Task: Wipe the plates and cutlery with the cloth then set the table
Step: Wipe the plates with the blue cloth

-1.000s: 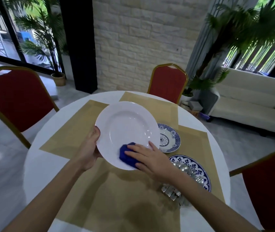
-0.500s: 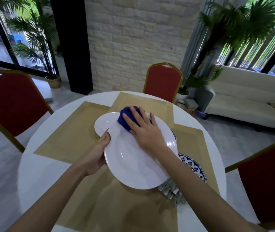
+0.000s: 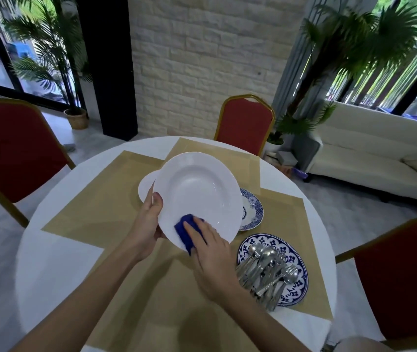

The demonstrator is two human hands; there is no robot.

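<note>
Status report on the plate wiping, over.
Left hand grips white plate by rim, tilted off the table. Right hand presses blue cloth on near rim. Cutlery heaped on large blue patterned plate, untouched; nothing blocking.

The held plate hides most of a second white plate and part of a patterned saucer. The right grip half covers the cloth.

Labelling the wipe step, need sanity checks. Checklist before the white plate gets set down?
1. Left hand grips white plate rim: ok.
2. Right hand presses blue cloth on plate: ok.
3. Held plate raised and tilted above second white plate: ok.
4. Plate wiped all over: cannot tell.
5. Bare placemat near the person: ok.
6. Cutlery laid out: not ok, piled on blue-patterned plate.
</note>
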